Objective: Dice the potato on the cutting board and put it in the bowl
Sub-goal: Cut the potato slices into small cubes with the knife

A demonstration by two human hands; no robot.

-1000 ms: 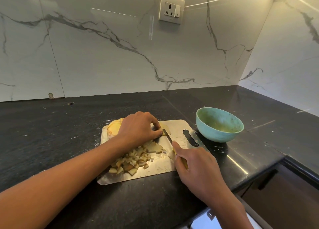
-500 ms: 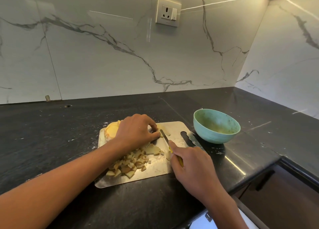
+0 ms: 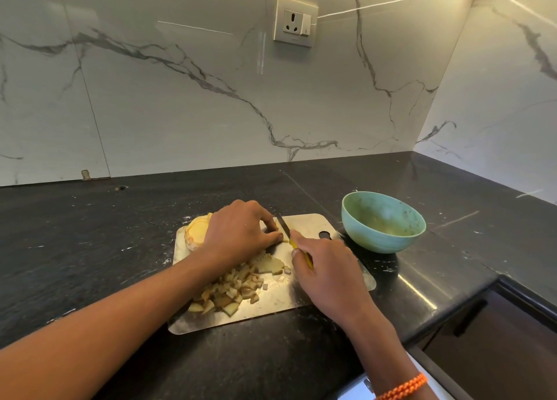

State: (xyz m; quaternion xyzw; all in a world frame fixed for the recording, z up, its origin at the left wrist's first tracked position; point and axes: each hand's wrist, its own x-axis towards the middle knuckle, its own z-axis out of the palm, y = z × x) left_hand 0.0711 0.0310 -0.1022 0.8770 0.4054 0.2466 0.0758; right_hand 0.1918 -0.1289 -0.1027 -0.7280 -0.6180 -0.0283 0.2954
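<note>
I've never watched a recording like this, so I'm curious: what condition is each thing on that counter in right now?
Left hand: curled over a potato piece, holding it down.
Right hand: gripping the knife.
Knife: blade down beside the left fingertips.
Diced potato: heaped on the board's near side.
Potato half: uncut, behind the left hand.
Cutting board: flat on the counter.
Bowl: upright, no potato inside.
Wall socket: nothing plugged in.

Backsplash wall (image 3: 180,104): white marble slabs, grey veining, glossy. It meets a matching side wall (image 3: 506,98) in a corner at right. Power socket (image 3: 296,21) with switch mounted high on the back wall. Desk (image 3: 75,249): black polished stone, speckled with white crumbs, L-shaped into the corner. Bright LED strip reflections streak the upper right tiles. Dark cabinet front (image 3: 497,339) below the desk edge.
</note>
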